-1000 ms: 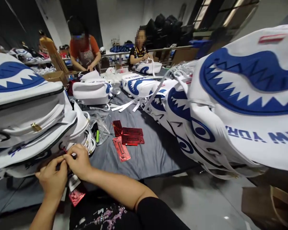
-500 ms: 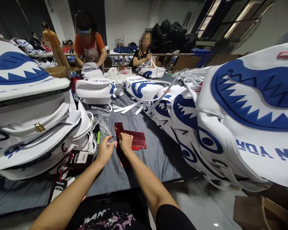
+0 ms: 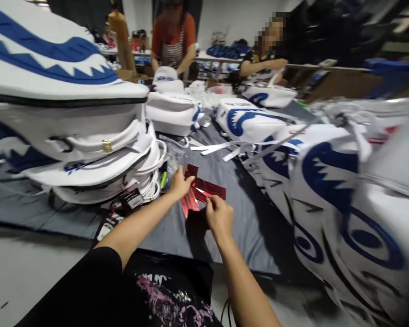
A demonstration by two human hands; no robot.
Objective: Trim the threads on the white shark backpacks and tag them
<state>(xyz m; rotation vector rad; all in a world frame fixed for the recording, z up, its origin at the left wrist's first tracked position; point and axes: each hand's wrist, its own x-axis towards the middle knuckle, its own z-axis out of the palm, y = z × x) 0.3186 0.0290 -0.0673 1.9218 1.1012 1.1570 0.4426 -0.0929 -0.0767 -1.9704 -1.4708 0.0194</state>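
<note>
My left hand (image 3: 181, 184) is over the table at the near side of some red tags, thumb and forefinger apart, and it seems to hold nothing. A shiny red tag (image 3: 190, 205) lies just below it. To its right, my right hand (image 3: 221, 217) is closed, with thumb and forefinger pinched at the end of a bright red strip. Behind its fingertips is a dark red, see-through tag (image 3: 216, 190), and another dark red piece (image 3: 191, 170) is beyond my left hand. The curled fingers of my right hand are partly hidden.
White backpacks (image 3: 98, 131) with blue shark mouths are piled on the left; more backpacks (image 3: 322, 181) line the right. A green marker (image 3: 163, 180) and clear plastic (image 3: 173, 156) lie by the left pile. Two people handle bags across the grey-covered table (image 3: 238, 236).
The view has swung left. My right hand has pulled back toward me and to the right from the red tags. My left hand has moved forward to them.
</note>
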